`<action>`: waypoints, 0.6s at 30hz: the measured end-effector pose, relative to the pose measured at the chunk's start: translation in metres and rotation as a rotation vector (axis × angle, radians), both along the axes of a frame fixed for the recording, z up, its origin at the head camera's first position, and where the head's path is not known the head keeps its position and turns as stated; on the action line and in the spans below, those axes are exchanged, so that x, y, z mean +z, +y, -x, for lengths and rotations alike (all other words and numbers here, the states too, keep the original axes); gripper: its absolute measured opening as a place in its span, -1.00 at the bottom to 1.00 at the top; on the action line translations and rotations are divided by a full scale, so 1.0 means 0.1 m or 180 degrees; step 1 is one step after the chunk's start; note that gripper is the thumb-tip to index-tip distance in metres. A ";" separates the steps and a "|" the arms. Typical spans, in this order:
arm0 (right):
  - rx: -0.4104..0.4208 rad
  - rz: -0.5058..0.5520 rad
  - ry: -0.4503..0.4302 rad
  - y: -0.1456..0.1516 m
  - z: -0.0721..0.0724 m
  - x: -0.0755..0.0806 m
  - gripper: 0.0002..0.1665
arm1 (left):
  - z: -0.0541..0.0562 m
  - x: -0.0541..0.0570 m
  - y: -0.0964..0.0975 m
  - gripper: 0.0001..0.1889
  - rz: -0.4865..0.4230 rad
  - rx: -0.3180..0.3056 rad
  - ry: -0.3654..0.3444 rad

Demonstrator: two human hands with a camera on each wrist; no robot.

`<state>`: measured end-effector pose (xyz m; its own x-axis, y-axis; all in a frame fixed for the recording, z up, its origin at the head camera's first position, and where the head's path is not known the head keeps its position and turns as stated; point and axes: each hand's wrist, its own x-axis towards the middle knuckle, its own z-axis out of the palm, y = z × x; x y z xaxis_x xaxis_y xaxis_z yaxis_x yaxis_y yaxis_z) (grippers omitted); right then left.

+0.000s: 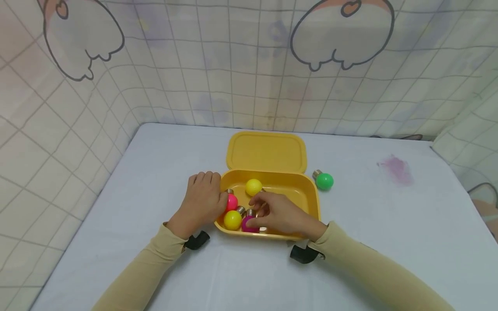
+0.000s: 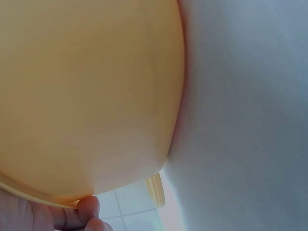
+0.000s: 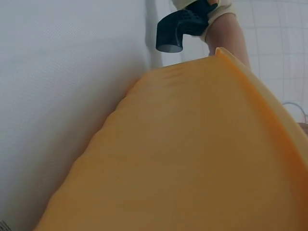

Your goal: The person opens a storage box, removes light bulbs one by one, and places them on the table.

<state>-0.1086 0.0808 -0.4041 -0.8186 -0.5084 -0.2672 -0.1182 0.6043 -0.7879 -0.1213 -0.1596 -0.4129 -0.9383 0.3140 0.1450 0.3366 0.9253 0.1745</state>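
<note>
A yellow plastic box (image 1: 299,183) stands on the table with several coloured light bulbs inside. My left hand (image 1: 205,199) grips its left rim; in the left wrist view, fingertips (image 2: 88,207) curl at that rim. Close by inside are a pink bulb (image 1: 232,202) and a yellow bulb (image 1: 232,220). My right hand (image 1: 280,212) reaches into the box, fingers loosely bent with a gap to the thumb. The thumb overlaps a purple bulb (image 1: 247,224); contact cannot be made out. Another yellow bulb (image 1: 253,187) lies behind those fingers. A metal bulb base (image 1: 263,230) shows below the hand.
The yellow lid (image 1: 266,151) lies flat right behind the box. A green bulb (image 1: 324,181) is on the white table (image 1: 373,224), right of the box. A pinkish stain (image 1: 397,169) marks the cloth farther right. Checked fabric (image 1: 249,86) hangs behind the table.
</note>
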 end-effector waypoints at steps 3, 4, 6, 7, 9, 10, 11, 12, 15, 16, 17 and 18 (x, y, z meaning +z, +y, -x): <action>-0.0021 -0.0025 -0.0113 -0.01 0.00 0.01 -0.41 | 0.00 0.00 0.00 -0.77 -0.0008 -0.0005 0.0001; -0.0021 -0.0040 -0.0139 -0.01 0.00 0.01 -0.41 | 0.00 0.00 0.00 -0.78 -0.0011 -0.0003 0.0003; -0.0015 -0.0066 -0.0168 -0.02 0.01 0.01 -0.41 | 0.00 0.00 0.00 -0.79 -0.0016 -0.0002 0.0005; -0.0011 -0.0075 -0.0175 -0.02 0.01 0.01 -0.41 | 0.00 0.00 0.00 -0.79 -0.0019 -0.0001 0.0007; 0.0000 -0.0079 -0.0178 -0.02 0.01 0.01 -0.41 | 0.01 0.00 0.00 -0.79 -0.0030 -0.0003 0.0011; 0.0007 -0.0075 -0.0186 -0.02 0.01 0.01 -0.41 | 0.01 0.00 0.00 -0.79 -0.0038 -0.0003 0.0009; 0.0011 -0.0065 -0.0200 -0.02 0.01 0.01 -0.41 | 0.01 0.00 0.00 -0.79 -0.0044 -0.0005 0.0011; 0.0020 -0.0056 -0.0212 -0.02 0.01 0.01 -0.41 | 0.01 -0.01 0.00 -0.79 -0.0047 -0.0004 0.0014; 0.0059 -0.0019 -0.0235 -0.02 0.01 0.00 -0.42 | 0.01 -0.02 0.00 -0.79 -0.0053 -0.0002 0.0018; 0.0080 -0.0004 -0.0236 -0.02 0.01 0.00 -0.42 | 0.01 -0.02 0.00 -0.79 -0.0049 0.0000 0.0022; 0.0096 0.0012 -0.0232 -0.02 0.01 -0.01 -0.42 | 0.01 -0.02 0.00 -0.79 -0.0045 0.0001 0.0024; 0.0110 0.0024 -0.0223 -0.02 0.00 -0.01 -0.42 | 0.01 -0.02 0.00 -0.79 -0.0042 0.0003 0.0021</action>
<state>-0.1090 0.0787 -0.4052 -0.7799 -0.5384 -0.3192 -0.0833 0.5947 -0.7996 -0.1219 -0.1600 -0.4150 -0.9376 0.3111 0.1553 0.3369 0.9233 0.1844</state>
